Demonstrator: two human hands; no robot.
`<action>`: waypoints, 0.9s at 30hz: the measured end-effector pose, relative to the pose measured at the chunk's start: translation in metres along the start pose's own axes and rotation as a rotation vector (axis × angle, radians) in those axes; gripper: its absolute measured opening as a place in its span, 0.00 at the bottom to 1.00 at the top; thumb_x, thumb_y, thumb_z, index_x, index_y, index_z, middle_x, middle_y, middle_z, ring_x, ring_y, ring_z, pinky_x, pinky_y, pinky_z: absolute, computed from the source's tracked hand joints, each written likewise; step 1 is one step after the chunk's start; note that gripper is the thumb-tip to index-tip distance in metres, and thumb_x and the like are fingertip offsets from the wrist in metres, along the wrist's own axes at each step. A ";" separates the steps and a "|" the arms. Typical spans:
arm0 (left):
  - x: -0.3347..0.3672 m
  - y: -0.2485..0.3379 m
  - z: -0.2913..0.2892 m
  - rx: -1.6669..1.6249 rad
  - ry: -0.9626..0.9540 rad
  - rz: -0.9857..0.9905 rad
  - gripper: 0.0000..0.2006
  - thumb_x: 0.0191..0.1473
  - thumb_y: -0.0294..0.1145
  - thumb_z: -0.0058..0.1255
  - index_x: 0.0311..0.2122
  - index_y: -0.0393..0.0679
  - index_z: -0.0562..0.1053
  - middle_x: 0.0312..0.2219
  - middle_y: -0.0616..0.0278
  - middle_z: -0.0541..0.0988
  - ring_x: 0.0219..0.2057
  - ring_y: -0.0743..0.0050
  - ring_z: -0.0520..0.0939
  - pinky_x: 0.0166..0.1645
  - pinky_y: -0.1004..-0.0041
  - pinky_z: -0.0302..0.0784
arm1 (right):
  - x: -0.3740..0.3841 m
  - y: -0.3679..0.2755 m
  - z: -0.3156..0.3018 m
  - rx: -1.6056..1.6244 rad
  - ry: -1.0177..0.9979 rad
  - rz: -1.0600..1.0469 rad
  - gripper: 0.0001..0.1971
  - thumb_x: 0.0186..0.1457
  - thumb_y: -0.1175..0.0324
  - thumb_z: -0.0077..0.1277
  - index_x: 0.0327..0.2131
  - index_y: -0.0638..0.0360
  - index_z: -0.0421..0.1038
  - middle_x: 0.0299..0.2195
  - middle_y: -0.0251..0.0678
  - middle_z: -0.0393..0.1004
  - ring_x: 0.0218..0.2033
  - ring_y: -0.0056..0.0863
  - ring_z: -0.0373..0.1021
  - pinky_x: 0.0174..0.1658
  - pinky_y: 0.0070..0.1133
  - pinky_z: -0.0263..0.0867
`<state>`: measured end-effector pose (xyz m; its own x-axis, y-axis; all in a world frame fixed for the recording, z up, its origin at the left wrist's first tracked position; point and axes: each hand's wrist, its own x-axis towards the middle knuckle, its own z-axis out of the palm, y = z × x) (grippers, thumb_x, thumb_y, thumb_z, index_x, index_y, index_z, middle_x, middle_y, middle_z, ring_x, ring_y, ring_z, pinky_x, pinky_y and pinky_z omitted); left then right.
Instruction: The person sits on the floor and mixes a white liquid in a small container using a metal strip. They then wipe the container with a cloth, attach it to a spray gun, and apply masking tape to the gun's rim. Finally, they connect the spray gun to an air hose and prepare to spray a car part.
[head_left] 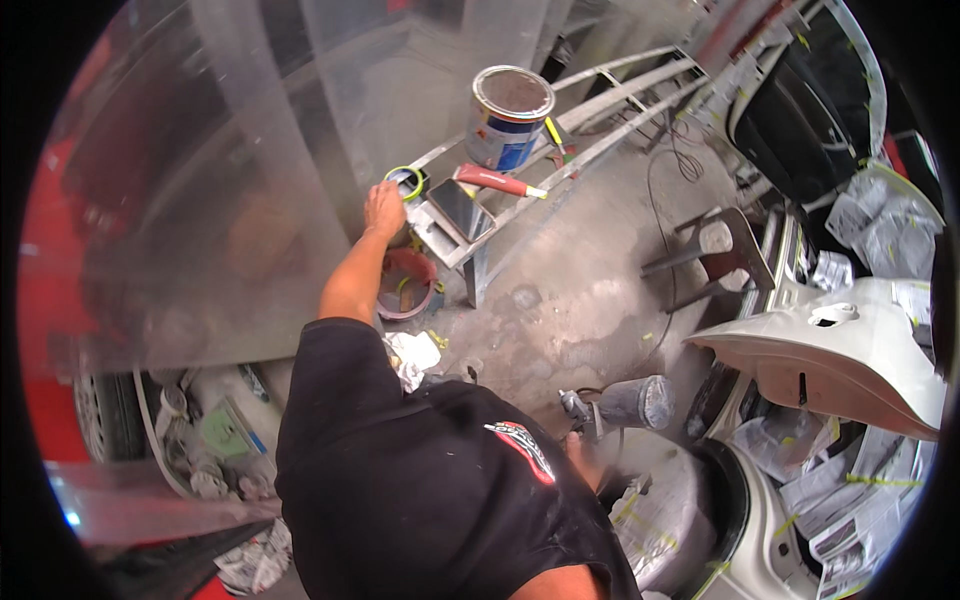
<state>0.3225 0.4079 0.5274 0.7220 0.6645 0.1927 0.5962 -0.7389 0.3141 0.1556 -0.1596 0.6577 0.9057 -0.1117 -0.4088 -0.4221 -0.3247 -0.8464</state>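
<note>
Bench point(437, 237): 1 can point(505, 130); L hand point(384, 209) gripping 1 tape roll point(418, 186) (R hand point(583, 462): can't tell).

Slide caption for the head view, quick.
Left hand at a yellow-green ring, beside the bench with red tube and can.

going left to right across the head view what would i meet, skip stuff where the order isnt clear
Black tyre → green flat piece → left hand at the yellow-green roll → large metal can → spray gun with a grey cup → white panel.
</note>
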 end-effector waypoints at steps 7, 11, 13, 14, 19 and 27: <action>0.002 -0.008 0.013 0.104 -0.002 0.084 0.14 0.59 0.38 0.52 0.48 0.46 0.77 0.53 0.49 0.73 0.57 0.45 0.69 0.62 0.51 0.62 | -0.002 -0.035 0.036 -0.086 0.164 -0.002 0.15 0.59 0.59 0.58 0.30 0.63 0.75 0.22 0.32 0.72 0.25 0.23 0.66 0.29 0.29 0.61; 0.016 0.008 -0.005 0.038 0.482 0.276 0.10 0.57 0.32 0.52 0.42 0.45 0.79 0.44 0.57 0.79 0.51 0.54 0.74 0.59 0.48 0.63 | 0.005 -0.013 0.042 -0.021 0.228 0.112 0.16 0.57 0.55 0.62 0.28 0.59 0.75 0.19 0.27 0.71 0.20 0.18 0.64 0.24 0.22 0.60; 0.023 0.010 -0.005 0.070 0.663 0.383 0.09 0.56 0.27 0.51 0.40 0.44 0.78 0.40 0.58 0.81 0.56 0.57 0.74 0.65 0.38 0.57 | 0.001 -0.029 0.049 0.111 0.247 0.122 0.17 0.55 0.53 0.63 0.31 0.59 0.78 0.20 0.25 0.71 0.21 0.17 0.65 0.26 0.21 0.62; 0.008 0.034 -0.018 0.037 0.596 0.399 0.09 0.55 0.24 0.50 0.40 0.43 0.78 0.42 0.57 0.81 0.57 0.57 0.75 0.66 0.34 0.52 | -0.004 -0.041 0.048 0.118 0.283 0.109 0.18 0.54 0.52 0.64 0.32 0.59 0.77 0.20 0.25 0.71 0.21 0.17 0.65 0.26 0.21 0.62; -0.080 0.149 -0.018 -0.493 0.348 0.856 0.22 0.65 0.30 0.42 0.61 0.32 0.60 0.37 0.36 0.78 0.36 0.35 0.79 0.41 0.49 0.73 | -0.008 -0.035 0.034 0.174 0.349 0.222 0.20 0.53 0.50 0.64 0.31 0.59 0.77 0.19 0.25 0.70 0.21 0.16 0.65 0.26 0.21 0.61; -0.252 0.335 -0.133 -0.699 -1.155 1.185 0.39 0.53 0.50 0.61 0.64 0.39 0.62 0.54 0.39 0.71 0.52 0.52 0.76 0.57 0.61 0.69 | -0.092 0.024 -0.017 0.211 0.408 -0.093 0.20 0.56 0.52 0.62 0.42 0.58 0.78 0.20 0.22 0.70 0.22 0.14 0.63 0.26 0.21 0.60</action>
<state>0.2933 0.0080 0.7072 0.6476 -0.7620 -0.0001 -0.3904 -0.3320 0.8587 0.0630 -0.1734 0.6806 0.8633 -0.4652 -0.1957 -0.2984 -0.1577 -0.9413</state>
